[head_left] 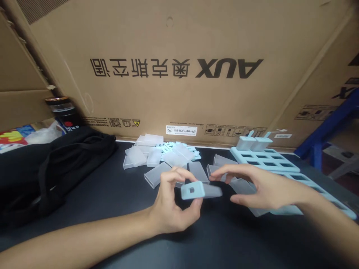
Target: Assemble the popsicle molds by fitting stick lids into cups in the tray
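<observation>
Between the thumb and fingers of my left hand [179, 205] is a popsicle mold [193, 190], a frosted clear sleeve with a light blue cap on its near end; the cap has a small hole. My right hand [255, 186] is just right of it, thumb and fingers apart, holding nothing that I can see. Beyond both hands lie several loose frosted sleeves [158, 175], and behind these a heap of light blue plastic pieces [168, 149]. Some sleeves are partly hidden under my right hand.
Two light blue trays [280, 170] with rectangular slots lie at the right; two capped molds with sticks [254, 143] stand in the far one. A black bag [70, 164] lies left, near a dark jar [63, 112]. A large cardboard box [174, 101] walls off the back.
</observation>
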